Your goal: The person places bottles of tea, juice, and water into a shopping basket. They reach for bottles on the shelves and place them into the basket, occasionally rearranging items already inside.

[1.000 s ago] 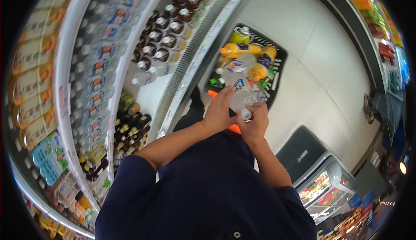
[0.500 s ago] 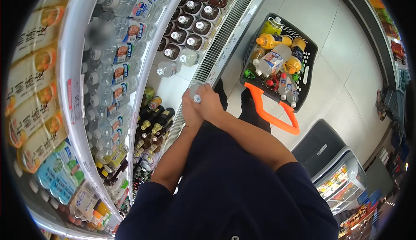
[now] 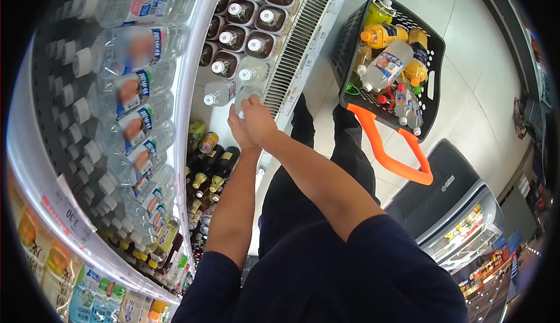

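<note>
Both my hands are at the bottom shelf, around a clear plastic bottle [image 3: 247,91] with a pale cap. My right hand [image 3: 260,123] is closed over the bottle's near side. Pressed against it, my left hand [image 3: 242,133] has its fingers at the bottle's lower end, partly hidden. Right beside the held bottle stand a clear white-capped bottle [image 3: 219,93] and a cloudy pale bottle [image 3: 254,72]. Behind these, several dark-brown drink bottles [image 3: 239,12] with white caps are lined up in rows.
A black basket [image 3: 433,84] with an orange handle [image 3: 378,148] stands on the floor at right, holding several drinks. Upper shelves with water bottles [image 3: 143,95] curve along my left. A vented shelf edge [image 3: 300,37] borders the bottom shelf. A dark-lidded freezer [image 3: 434,189] is at lower right.
My hands have carried the clear bottle from the shelf's front edge inward, next to the other clear bottles. My arms are stretched further out, and the view has shifted.
</note>
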Demonstrator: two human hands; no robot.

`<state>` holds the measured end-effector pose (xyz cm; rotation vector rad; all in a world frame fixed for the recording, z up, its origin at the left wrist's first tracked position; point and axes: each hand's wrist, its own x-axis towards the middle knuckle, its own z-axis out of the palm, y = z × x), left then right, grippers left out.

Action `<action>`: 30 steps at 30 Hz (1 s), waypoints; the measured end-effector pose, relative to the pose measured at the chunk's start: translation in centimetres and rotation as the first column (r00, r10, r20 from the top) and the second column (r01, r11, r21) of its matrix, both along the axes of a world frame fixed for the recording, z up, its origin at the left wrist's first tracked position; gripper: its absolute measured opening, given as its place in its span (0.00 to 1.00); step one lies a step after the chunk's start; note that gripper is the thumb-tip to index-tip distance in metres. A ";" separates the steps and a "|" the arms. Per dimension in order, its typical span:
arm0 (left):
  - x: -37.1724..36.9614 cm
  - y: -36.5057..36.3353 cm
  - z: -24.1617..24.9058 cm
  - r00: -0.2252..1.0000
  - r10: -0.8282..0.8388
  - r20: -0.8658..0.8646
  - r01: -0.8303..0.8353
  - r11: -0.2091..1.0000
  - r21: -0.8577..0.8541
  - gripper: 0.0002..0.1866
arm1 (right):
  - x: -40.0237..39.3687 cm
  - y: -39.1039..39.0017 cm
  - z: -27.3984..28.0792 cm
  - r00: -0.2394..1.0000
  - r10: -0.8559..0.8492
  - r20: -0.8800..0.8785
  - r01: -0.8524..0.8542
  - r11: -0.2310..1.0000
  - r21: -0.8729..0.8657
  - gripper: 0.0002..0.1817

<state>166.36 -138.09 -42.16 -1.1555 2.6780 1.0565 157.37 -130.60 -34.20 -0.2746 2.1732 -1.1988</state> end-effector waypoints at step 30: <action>-3.2 8.5 5.6 0.905 0.424 0.033 -0.425 0.904 0.048 0.42 | -12.4 34.9 1.4 0.711 0.530 -0.462 -0.162 0.763 0.626 0.14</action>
